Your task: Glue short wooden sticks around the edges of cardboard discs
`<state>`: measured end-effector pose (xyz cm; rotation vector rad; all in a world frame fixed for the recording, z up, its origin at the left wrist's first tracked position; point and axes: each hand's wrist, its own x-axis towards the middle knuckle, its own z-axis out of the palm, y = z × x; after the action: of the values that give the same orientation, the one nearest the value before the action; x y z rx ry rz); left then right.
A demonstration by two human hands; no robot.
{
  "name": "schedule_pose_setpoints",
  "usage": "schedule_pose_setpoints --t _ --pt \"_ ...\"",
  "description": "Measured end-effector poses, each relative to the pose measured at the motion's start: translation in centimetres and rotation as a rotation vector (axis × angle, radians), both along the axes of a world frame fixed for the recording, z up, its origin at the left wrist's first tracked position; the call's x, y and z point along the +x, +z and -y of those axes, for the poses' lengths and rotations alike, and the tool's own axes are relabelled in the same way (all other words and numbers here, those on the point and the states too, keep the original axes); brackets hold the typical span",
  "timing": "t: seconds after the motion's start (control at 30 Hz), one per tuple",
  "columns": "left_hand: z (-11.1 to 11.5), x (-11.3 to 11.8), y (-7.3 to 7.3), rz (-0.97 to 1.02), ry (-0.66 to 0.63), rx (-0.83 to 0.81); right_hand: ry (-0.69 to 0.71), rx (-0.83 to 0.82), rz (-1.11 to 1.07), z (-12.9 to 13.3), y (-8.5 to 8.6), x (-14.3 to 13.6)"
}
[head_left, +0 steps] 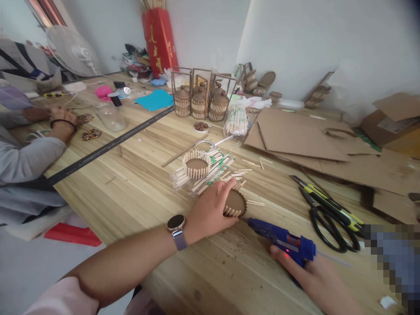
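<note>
My left hand (211, 212), with a watch on its wrist, grips a small round brown base (236, 202) with short wooden sticks along part of its edge. In my right hand (306, 273) is a blue glue gun (284, 239) with a small red light showing. Its nozzle meets the near edge of the base by my left thumb. Just beyond, a round tray ringed with upright sticks (197, 166) stands on plastic-wrapped chopsticks (215, 175). Short cut sticks (241, 173) lie loose near my left fingers.
Black scissors (324, 227) and a yellow utility knife (331, 203) lie at the right, before cardboard sheets (305, 135). Several lidded stick baskets with tall handles (200, 103) stand at the back. A co-worker's arms (42, 148) rest at the left near a glass jar (111, 118).
</note>
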<state>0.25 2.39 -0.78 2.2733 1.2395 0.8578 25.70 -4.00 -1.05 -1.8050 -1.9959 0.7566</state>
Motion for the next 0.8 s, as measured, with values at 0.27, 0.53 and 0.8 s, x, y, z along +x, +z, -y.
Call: schedule_pose_setpoints --t 0.27,0.53,0.8 --pt "-0.17 0.02 -0.03 -0.010 0.006 -0.001 -0.028 0.004 -0.006 0.09 0.37 -0.59" --pt "-0.01 0.04 0.17 -0.001 0.007 -0.006 0.006 0.007 -0.004 -0.08 0.42 -0.64" --pt "-0.05 0.02 0.12 -0.002 0.001 -0.015 -0.033 0.005 0.005 0.19 0.48 -0.79"
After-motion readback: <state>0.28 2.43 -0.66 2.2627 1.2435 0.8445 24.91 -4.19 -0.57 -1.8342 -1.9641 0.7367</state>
